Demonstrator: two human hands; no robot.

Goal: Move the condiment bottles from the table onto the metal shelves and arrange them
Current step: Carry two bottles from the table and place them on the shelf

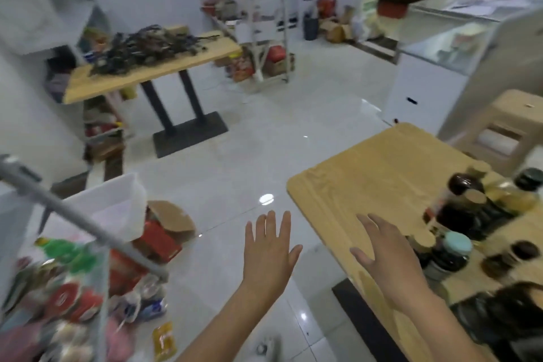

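Observation:
Several condiment bottles (470, 214) stand clustered at the right side of a light wooden table (367, 179); most hold dark sauce, one has a pale teal cap (457, 244). My right hand (385, 253) hovers over the table just left of the bottles, fingers spread, holding nothing. My left hand (270, 247) is raised over the floor, left of the table edge, fingers straight and empty. The metal shelf (73, 214) stands at the lower left, its grey rail slanting across packed goods. The view is blurred.
A white plastic bin (117, 203) and red packages (158, 241) sit beside the shelf. Another wooden table (152, 67) with a dark pile stands across the white tiled floor. A beige stool (508, 123) and a white glass-topped counter (440, 67) are at the right.

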